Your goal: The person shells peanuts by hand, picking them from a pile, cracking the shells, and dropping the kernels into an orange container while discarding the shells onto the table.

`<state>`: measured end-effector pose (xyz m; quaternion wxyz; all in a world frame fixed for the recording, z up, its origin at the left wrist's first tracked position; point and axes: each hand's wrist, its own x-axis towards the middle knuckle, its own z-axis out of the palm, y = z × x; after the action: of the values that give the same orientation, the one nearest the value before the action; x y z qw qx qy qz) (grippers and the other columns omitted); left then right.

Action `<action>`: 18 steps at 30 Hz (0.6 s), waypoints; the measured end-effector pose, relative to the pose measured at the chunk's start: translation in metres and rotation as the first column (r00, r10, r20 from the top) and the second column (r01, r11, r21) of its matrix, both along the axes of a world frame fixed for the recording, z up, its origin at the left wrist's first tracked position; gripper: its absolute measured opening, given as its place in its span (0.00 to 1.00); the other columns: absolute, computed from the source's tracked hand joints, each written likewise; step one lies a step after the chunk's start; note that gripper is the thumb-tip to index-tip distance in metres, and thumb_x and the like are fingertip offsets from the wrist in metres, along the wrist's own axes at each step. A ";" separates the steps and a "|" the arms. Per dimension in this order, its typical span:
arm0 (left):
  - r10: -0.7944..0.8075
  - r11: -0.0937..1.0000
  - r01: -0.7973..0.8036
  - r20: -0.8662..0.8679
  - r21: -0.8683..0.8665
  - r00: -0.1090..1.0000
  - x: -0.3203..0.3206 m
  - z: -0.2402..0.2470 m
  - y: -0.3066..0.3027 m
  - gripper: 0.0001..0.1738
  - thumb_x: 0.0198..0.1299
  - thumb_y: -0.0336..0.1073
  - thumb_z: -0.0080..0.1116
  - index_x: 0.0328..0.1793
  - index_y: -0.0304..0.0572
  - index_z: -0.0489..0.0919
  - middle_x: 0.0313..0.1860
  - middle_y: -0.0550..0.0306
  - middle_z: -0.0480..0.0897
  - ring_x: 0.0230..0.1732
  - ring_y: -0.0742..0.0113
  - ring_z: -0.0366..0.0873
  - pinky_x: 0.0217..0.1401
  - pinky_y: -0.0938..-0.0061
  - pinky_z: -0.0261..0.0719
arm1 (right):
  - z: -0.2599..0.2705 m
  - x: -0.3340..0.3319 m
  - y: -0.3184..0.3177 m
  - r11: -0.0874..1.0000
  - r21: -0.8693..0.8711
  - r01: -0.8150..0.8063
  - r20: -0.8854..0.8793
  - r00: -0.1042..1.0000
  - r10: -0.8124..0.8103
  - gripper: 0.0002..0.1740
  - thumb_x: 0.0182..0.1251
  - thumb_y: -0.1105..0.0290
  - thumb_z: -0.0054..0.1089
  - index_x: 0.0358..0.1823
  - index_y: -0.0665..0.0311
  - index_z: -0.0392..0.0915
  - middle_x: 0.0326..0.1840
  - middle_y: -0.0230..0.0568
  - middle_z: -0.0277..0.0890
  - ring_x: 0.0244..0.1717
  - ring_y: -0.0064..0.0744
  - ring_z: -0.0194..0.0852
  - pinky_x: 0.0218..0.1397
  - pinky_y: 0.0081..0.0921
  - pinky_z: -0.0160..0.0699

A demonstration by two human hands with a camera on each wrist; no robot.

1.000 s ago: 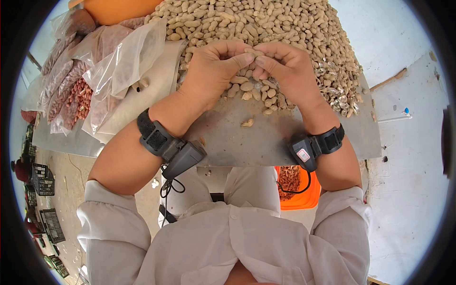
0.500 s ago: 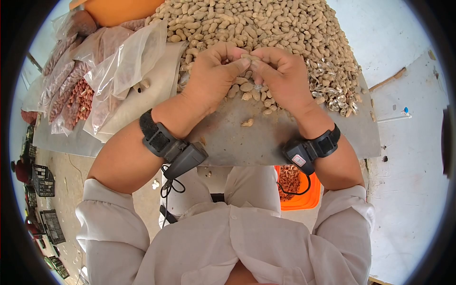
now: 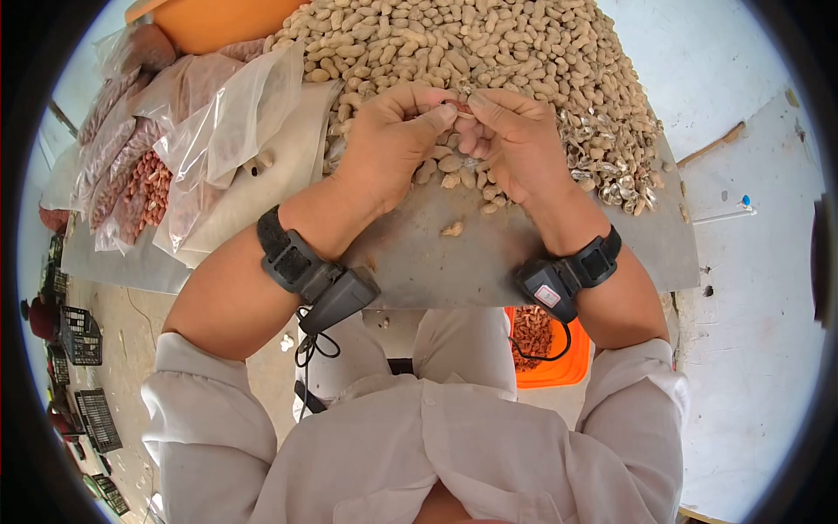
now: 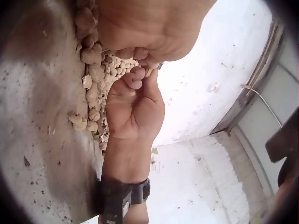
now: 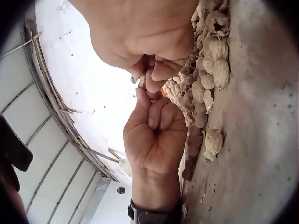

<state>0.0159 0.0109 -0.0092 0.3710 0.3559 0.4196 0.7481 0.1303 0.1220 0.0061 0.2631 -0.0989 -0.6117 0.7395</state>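
Note:
At the near edge of the peanut heap (image 3: 489, 44), both hands meet fingertip to fingertip. The left hand (image 3: 384, 140) pinches a cracked peanut (image 3: 460, 107) between thumb and fingers, with reddish kernel skin showing in the opening. The right hand (image 3: 524, 144) pinches the other side of that shell, its lower fingers curled under. In the left wrist view the right hand (image 4: 135, 107) reaches up to the shell; in the right wrist view the left hand (image 5: 156, 135) does the same. The fingers hide most of the peanut.
Bags of shelled kernels (image 3: 148, 188) and an orange basin (image 3: 209, 22) stand at the left. Empty shells (image 3: 621, 188) lie on the heap's right side. One loose peanut (image 3: 452, 229) is on the grey tabletop (image 3: 419, 262). Below the table edge is an orange tub (image 3: 572, 367) of kernels.
The peanut between the hands was whole-looking and now shows a reddish kernel inside. The right thumb has shifted up over the shell, and the right fingers have curled beneath.

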 end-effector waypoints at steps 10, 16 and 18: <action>-0.218 0.976 0.209 0.289 0.064 0.932 -0.005 0.007 -0.005 0.08 0.64 0.33 0.46 0.43 0.38 0.75 0.26 0.63 0.74 0.19 0.81 0.59 0.19 0.86 0.59 | 0.004 -0.002 -0.005 0.961 0.248 0.126 -0.030 0.992 -0.122 0.08 0.62 0.73 0.55 0.38 0.71 0.78 0.29 0.38 0.79 0.27 0.23 0.77 0.30 0.16 0.74; -0.239 0.958 0.287 0.550 -0.002 0.801 -0.007 0.005 -0.002 0.12 0.65 0.38 0.43 0.37 0.37 0.73 0.24 0.60 0.73 0.17 0.78 0.58 0.18 0.85 0.57 | 0.003 -0.001 -0.007 0.727 0.641 0.245 -0.157 0.970 -0.188 0.07 0.57 0.76 0.59 0.37 0.70 0.78 0.27 0.36 0.78 0.27 0.21 0.76 0.30 0.16 0.74; -0.259 0.953 0.302 0.542 0.011 0.799 -0.007 0.006 -0.002 0.12 0.65 0.37 0.43 0.38 0.36 0.73 0.23 0.61 0.72 0.17 0.78 0.57 0.18 0.85 0.57 | 0.006 -0.001 -0.010 0.701 0.662 0.263 -0.179 0.965 -0.193 0.07 0.56 0.76 0.60 0.36 0.69 0.78 0.27 0.36 0.78 0.27 0.21 0.75 0.30 0.16 0.74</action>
<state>0.0084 0.0087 -0.0036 0.5932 0.1759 0.2695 0.7379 0.1290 0.1121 0.0117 0.3996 -0.0349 -0.8092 0.4294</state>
